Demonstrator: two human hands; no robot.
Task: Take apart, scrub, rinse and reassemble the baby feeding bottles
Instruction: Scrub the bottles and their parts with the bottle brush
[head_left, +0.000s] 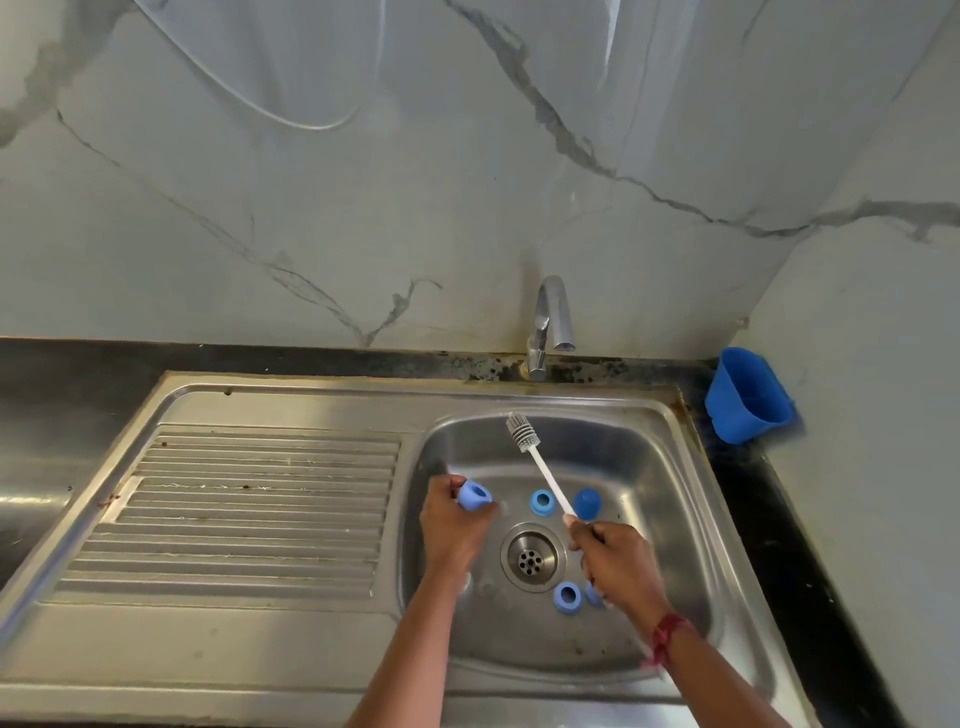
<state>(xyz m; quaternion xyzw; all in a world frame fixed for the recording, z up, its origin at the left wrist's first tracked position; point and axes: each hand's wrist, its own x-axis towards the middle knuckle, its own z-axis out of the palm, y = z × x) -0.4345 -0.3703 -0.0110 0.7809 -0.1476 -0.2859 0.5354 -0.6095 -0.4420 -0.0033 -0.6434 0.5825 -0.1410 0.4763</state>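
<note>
Clamps, in the left hand (457, 525), round a pale blue bottle piece (474, 493): grip curled about its closed end, hollow mouth showing and turned rightward toward the other hand. Pinches, in the right hand (613, 561), the low tip of a white-handled bottle brush (545, 480); grip tight on the handle, nothing else in it.

Long axis of the brush: up and leftward from that grip to the bristle head, high over the back of the sink (675, 519). Head beyond the piece's mouth and to its right, well apart from it, not yet inside. Handle aslant, mouth facing sideways, so no line-up between them.

Reads as the scrub step, with the bottles already apart. Likely calls for tipping the head down and left into the mouth, or carrying the piece rightward to meet it. Risks a skewed entry that knocks the piece round in the wet grip.

Loose in the basin, behind the drain (531, 557): a blue ring (542, 502) just left of the handle and a blue cap (588, 503) just right of it. In front of the drain, a second ring (567, 597), and beside it another blue piece half hidden under the right wrist. All nearer the right hand.

Behind, a tap (550, 322), no stream to be seen. On the table at far right, a blue cup (748, 395).
</note>
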